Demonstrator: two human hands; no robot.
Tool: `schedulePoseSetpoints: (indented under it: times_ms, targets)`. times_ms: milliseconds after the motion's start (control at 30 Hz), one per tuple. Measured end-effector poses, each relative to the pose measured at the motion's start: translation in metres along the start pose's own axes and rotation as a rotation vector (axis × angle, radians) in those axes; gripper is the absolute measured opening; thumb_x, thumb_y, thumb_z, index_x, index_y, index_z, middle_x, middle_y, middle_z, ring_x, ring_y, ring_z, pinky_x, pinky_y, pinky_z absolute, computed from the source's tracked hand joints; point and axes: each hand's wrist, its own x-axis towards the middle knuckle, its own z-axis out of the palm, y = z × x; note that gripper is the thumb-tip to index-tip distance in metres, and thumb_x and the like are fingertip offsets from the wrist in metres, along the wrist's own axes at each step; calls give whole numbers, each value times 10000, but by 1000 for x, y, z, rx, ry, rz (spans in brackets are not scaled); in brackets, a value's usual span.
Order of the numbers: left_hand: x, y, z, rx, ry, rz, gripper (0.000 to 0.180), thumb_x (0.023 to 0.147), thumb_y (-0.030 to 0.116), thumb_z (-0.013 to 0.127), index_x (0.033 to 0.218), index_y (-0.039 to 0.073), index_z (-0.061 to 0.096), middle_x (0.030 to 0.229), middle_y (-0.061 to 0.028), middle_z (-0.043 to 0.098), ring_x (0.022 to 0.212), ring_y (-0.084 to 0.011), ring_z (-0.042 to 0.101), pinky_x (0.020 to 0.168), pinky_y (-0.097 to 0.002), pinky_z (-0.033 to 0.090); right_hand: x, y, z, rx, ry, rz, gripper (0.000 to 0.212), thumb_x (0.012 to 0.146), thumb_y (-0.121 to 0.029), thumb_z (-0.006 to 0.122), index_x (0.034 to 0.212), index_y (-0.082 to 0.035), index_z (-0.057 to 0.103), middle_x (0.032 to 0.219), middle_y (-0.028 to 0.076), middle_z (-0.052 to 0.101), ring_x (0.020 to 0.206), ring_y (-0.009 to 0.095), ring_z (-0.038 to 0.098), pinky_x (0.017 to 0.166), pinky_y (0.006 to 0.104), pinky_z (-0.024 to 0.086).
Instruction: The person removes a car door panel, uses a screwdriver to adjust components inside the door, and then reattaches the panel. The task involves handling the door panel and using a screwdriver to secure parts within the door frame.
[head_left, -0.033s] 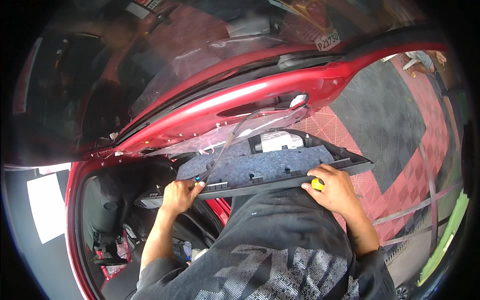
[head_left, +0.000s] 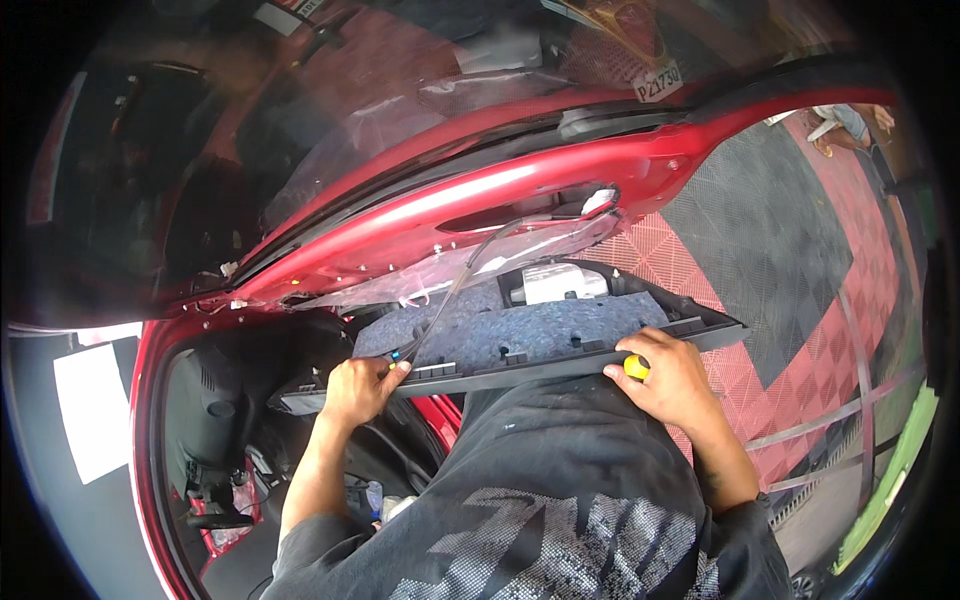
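Note:
A black car door trim panel (head_left: 480,380) leans against my body, its inner side with grey-blue felt padding (head_left: 560,325) turned up. My left hand (head_left: 360,390) is closed on its near edge. Beside the left thumb are dark cables (head_left: 440,315) with a small blue tip, which run up to the door. My right hand (head_left: 665,375) is closed over the same edge farther right. A rounded yellow piece (head_left: 636,367), perhaps a tool handle, shows within that hand; the rest of it is hidden. Beyond the panel stands the red car door (head_left: 480,190), its inner side bare.
Clear plastic sheeting (head_left: 500,255) hangs along the door. At left is the car's interior with a steering wheel (head_left: 220,521). Red and dark grey floor tiles (head_left: 760,240) lie to the right. Part of another person (head_left: 845,125) shows at the far right.

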Motion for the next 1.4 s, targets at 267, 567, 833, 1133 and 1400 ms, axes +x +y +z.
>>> schedulePoseSetpoints:
  times_ms: [267,567,833,1133,1400]
  targets:
    - [6,-2,-2,22,-126,23,696,1058,654,609,765,46,782,694,-207,724,763,-434,756,740,-535,603,10,-4,-7,-26,47,26,321,899,-332,878,1050,-68,777,1005,127,759,889,400,757,780,493,603]
    - [0,4,10,-57,-79,55,681,1065,612,632,740,26,753,657,-232,671,718,-463,719,670,-549,552,10,1,-6,-48,14,56,297,888,-310,880,1028,-71,772,983,130,753,883,404,749,773,501,591]
    - [-6,3,22,31,-99,34,713,1071,667,574,760,55,765,719,-202,734,777,-420,769,733,-534,608,8,6,3,-7,28,92,277,885,-276,879,1004,-54,763,952,145,747,873,404,744,765,490,578]
    - [-17,17,49,21,122,-75,652,1083,610,562,835,54,795,808,-203,769,836,-406,785,787,-533,624,10,21,16,29,31,55,269,865,-194,887,999,-5,750,953,183,747,874,408,738,779,470,567]
    - [-40,26,59,-59,454,28,432,1005,418,722,762,64,769,759,-168,739,767,-385,746,729,-500,604,4,24,10,15,-33,144,277,831,-131,893,1016,29,763,990,209,780,934,376,762,870,431,577]
